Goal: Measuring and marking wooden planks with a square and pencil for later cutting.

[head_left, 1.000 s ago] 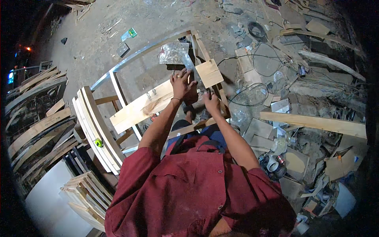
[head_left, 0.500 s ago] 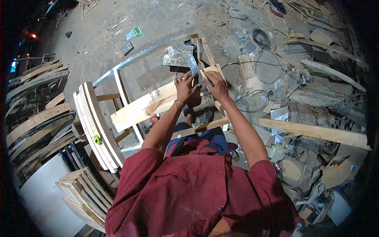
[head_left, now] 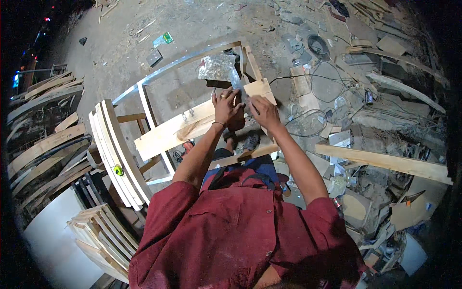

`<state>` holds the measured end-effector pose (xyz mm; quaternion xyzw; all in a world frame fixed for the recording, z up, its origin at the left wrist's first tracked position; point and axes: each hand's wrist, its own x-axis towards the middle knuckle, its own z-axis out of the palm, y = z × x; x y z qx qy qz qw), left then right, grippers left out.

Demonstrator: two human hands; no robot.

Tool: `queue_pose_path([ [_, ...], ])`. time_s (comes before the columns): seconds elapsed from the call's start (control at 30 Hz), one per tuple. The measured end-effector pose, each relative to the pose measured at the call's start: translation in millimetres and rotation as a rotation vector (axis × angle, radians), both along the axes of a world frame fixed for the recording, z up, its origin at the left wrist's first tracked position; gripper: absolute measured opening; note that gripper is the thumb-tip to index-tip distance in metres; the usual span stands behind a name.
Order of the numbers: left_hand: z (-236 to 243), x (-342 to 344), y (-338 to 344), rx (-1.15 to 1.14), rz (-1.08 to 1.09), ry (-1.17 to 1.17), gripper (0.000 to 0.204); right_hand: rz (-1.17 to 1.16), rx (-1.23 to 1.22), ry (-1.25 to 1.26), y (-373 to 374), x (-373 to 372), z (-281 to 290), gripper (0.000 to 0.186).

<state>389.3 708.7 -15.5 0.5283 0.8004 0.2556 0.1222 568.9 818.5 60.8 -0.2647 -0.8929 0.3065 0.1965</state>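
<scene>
My left hand (head_left: 227,107), a ring on one finger, bends its fingers over the lower end of a shiny narrow strip (head_left: 235,77), beside the long pale board (head_left: 173,129); what exactly it grips is hidden. My right hand (head_left: 264,113) holds a thin dark pencil-like tool (head_left: 255,108) at the lower edge of a short pale wood piece (head_left: 260,89). Both sit on a rectangular frame (head_left: 147,108) with a curved far rail. A speckled metal sheet (head_left: 215,67) lies just beyond my fingers.
Stacked curved timbers (head_left: 116,156) carry a yellow-green tape measure (head_left: 117,170) at left, near more wood piles (head_left: 45,149). At right are a long plank (head_left: 385,161), looped cable (head_left: 327,84) and scrap. My feet (head_left: 248,143) stand below the board.
My right hand rose onto the short wood piece, then dropped slightly back to its lower edge with the dark tool. My left hand barely moved within the shifted view.
</scene>
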Motion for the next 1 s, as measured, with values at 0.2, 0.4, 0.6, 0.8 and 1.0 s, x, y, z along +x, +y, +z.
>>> queue_pose_path([
  [0.2,-0.8,0.4,-2.0,0.039,0.000,-0.016,0.062,0.081,-0.170,-0.495,-32.8,70.7,19.6,0.023],
  [0.4,-2.3,1.3,-1.7,-0.005,0.001,-0.020,0.063,-0.213,-0.431,-0.227,-52.3,75.4,-19.0,0.024],
  [0.6,-3.6,-1.4,-0.6,0.012,-0.013,0.005,0.065,-0.272,-0.255,-0.280,-69.1,43.2,-39.0,0.030],
  [0.8,-2.4,-2.5,-3.2,0.027,-0.015,0.074,0.065,-0.295,-0.215,-0.401,-76.8,26.3,-38.2,0.027],
  [1.0,-1.5,-10.3,-15.8,0.031,0.004,0.089,0.066,-0.282,-0.265,-0.473,-88.9,16.2,-38.0,0.028],
])
